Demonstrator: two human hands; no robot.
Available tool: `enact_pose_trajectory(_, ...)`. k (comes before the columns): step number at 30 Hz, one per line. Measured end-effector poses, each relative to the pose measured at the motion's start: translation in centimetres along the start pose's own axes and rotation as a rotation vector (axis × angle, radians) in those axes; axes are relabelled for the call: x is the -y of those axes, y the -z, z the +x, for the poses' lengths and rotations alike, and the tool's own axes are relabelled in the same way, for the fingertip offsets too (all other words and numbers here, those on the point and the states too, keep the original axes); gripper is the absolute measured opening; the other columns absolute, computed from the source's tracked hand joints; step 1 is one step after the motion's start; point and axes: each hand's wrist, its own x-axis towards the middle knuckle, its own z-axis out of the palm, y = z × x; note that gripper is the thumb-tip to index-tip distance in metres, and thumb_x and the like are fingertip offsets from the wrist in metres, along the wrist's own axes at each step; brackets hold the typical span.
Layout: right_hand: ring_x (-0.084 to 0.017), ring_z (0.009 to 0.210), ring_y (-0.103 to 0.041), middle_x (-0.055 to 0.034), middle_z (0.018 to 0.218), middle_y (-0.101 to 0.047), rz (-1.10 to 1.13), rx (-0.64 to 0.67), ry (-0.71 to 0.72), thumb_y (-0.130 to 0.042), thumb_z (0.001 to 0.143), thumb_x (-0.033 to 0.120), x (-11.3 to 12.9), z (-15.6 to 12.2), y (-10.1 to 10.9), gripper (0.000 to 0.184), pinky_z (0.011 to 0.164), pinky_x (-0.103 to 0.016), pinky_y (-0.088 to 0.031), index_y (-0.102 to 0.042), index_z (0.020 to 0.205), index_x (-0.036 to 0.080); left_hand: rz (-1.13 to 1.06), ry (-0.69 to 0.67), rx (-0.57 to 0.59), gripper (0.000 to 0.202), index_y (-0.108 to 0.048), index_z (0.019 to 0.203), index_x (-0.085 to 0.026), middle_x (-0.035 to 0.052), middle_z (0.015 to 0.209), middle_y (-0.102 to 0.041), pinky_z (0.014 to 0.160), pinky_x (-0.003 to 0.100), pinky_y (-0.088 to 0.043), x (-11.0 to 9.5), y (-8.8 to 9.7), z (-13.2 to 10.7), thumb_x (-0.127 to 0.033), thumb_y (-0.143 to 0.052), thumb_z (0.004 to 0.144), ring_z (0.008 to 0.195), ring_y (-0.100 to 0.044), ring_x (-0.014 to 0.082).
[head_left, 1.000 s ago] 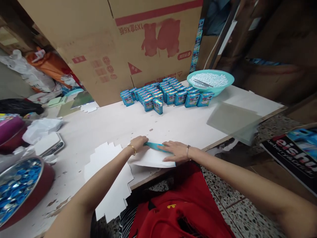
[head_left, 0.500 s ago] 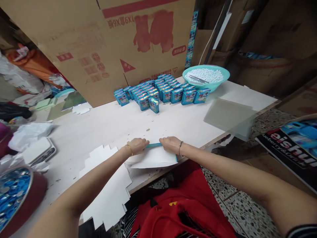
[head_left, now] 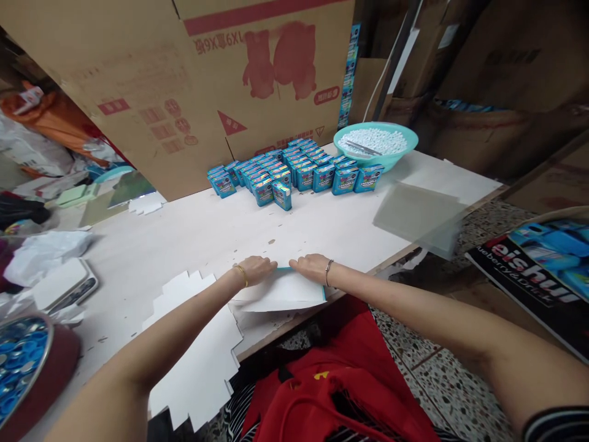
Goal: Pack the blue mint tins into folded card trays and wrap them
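Note:
Both hands grip the far edge of a white card sheet [head_left: 280,293] at the table's near edge. Blue shows in a thin strip between the hands and along the sheet's right side. My left hand [head_left: 258,270], with a gold bangle at the wrist, has its fingers closed on the edge; the fingertips are partly hidden. A little to the right, my right hand [head_left: 311,269], wearing a silver bracelet, is closed on the same edge. Beside my left forearm lie white card sheets with stepped edges [head_left: 197,350], partly overhanging the table.
Small blue printed boxes [head_left: 306,177] stand in rows farther back. Behind them are a turquoise bowl [head_left: 398,161] of white pellets with tweezers and a large carton [head_left: 207,92]. A translucent sheet [head_left: 414,215] overhangs the right edge. At left sit a scale [head_left: 64,285] and red tub [head_left: 59,368].
The blue strip between my hands has narrowed from a raised, curved band to a thin line. My hands stay on the sheet's edge, slightly closer together. The whole view has shifted slightly.

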Motion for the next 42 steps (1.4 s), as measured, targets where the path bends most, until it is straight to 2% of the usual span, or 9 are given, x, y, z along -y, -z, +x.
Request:
enact_pose_trajectory(4, -0.023, 0.081, -0.065, -0.0119, 0.093, -0.067, -0.009, 0.047, 0.034, -0.035, 0.088, 0.012, -0.2, -0.4, 0.2, 0.029, 0.061, -0.030, -0.045, -0.046, 0.114, 0.017, -0.004, -0.032, 0.005, 0.021, -0.057, 0.101, -0.018, 0.0115, 0.088, -0.065, 0.068, 0.036, -0.047, 0.1, 0.3, 0.3, -0.021, -0.044, 0.085, 0.082, -0.063, 0.0261)
enact_pose_trajectory(12, -0.025, 0.092, -0.061, -0.0145, 0.102, -0.063, -0.057, 0.027, -0.033, -0.032, 0.090, 0.011, -1.3, 0.8, 1.0, 0.031, 0.066, -0.032, -0.045, -0.047, 0.116, 0.018, -0.053, 0.127, -0.053, 0.030, -0.056, 0.102, -0.011, 0.0181, 0.093, -0.064, 0.066, 0.037, -0.048, -1.7, -0.2, 0.5, -0.009, -0.030, 0.087, 0.084, -0.064, 0.0269)
enact_pose_trajectory(18, -0.023, 0.096, -0.058, -0.0105, 0.105, -0.061, -0.071, 0.023, 0.010, -0.036, 0.088, 0.009, -3.3, 0.9, 1.1, 0.032, 0.067, -0.029, -0.043, -0.051, 0.114, 0.022, -0.087, 0.146, -0.021, 0.027, -0.056, 0.104, -0.013, 0.0140, 0.094, -0.064, 0.070, 0.034, -0.049, -1.3, 1.0, 0.8, -0.008, -0.036, 0.086, 0.084, -0.064, 0.0228)
enact_pose_trajectory(21, -0.024, 0.095, -0.057, -0.0108, 0.105, -0.060, -0.072, 0.004, 0.001, -0.035, 0.088, 0.009, -3.5, 0.8, 1.0, 0.034, 0.066, -0.030, -0.043, -0.052, 0.114, 0.022, -0.099, 0.122, -0.027, 0.025, -0.055, 0.109, -0.015, 0.0133, 0.102, -0.062, 0.075, 0.034, -0.048, -0.9, 2.3, -0.5, -0.018, -0.040, 0.089, 0.089, -0.062, 0.0224)
enact_pose_trajectory(25, -0.025, 0.095, -0.057, -0.0113, 0.109, -0.058, -0.040, -0.039, -0.007, -0.036, 0.087, 0.008, -3.5, 0.9, 0.5, 0.034, 0.066, -0.031, -0.043, -0.054, 0.113, 0.022, -0.279, -0.054, -0.266, 0.048, -0.044, 0.125, -0.019, 0.0112, 0.118, -0.054, 0.089, 0.034, -0.042, -2.3, 3.1, -4.2, -0.048, -0.045, 0.087, 0.106, -0.053, 0.0224)
enact_pose_trajectory(28, -0.024, 0.092, -0.058, -0.0117, 0.111, -0.057, 0.022, -0.075, -0.020, -0.037, 0.087, 0.008, -4.0, 1.3, 0.3, 0.032, 0.065, -0.031, -0.043, -0.058, 0.108, 0.021, -0.402, -0.136, -0.278, 0.033, -0.057, 0.109, -0.022, 0.0063, 0.102, -0.061, 0.079, 0.029, -0.044, -4.3, 2.2, -6.3, -0.043, -0.042, 0.089, 0.091, -0.057, 0.0184)
enact_pose_trajectory(31, -0.024, 0.093, -0.058, -0.0109, 0.108, -0.059, 0.060, -0.081, -0.043, -0.040, 0.090, 0.016, -4.5, 1.2, 0.8, 0.029, 0.070, -0.032, -0.044, -0.056, 0.113, 0.020, -0.482, -0.052, -0.248, 0.030, -0.061, 0.083, -0.021, 0.0024, 0.079, -0.062, 0.066, 0.026, -0.040, -5.0, 1.0, -6.1, -0.030, -0.034, 0.092, 0.072, -0.056, 0.0142)
enact_pose_trajectory(37, -0.025, 0.109, -0.049, -0.0141, 0.117, -0.056, 0.290, -0.572, -0.031, -0.044, 0.091, 0.040, -1.9, -3.4, 1.1, 0.047, 0.090, -0.040, -0.040, -0.042, 0.130, 0.014, -0.726, 0.091, -0.270, 0.015, -0.054, 0.088, -0.021, -0.0033, 0.065, -0.056, 0.059, 0.024, -0.039, -3.0, -0.1, -2.5, -0.032, -0.044, 0.086, 0.061, -0.049, 0.0121)
enact_pose_trajectory(42, -0.028, 0.119, -0.043, -0.0152, 0.128, -0.052, 0.118, -0.559, 0.026, -0.053, 0.087, 0.025, 1.7, -5.8, -3.9, 0.042, 0.098, -0.045, -0.035, -0.046, 0.127, 0.014, -0.455, 0.051, -0.416, 0.028, -0.058, 0.087, -0.020, 0.0063, 0.097, -0.061, 0.080, 0.033, -0.041, -3.4, -1.8, -2.3, -0.041, -0.039, 0.090, 0.089, -0.052, 0.0187)
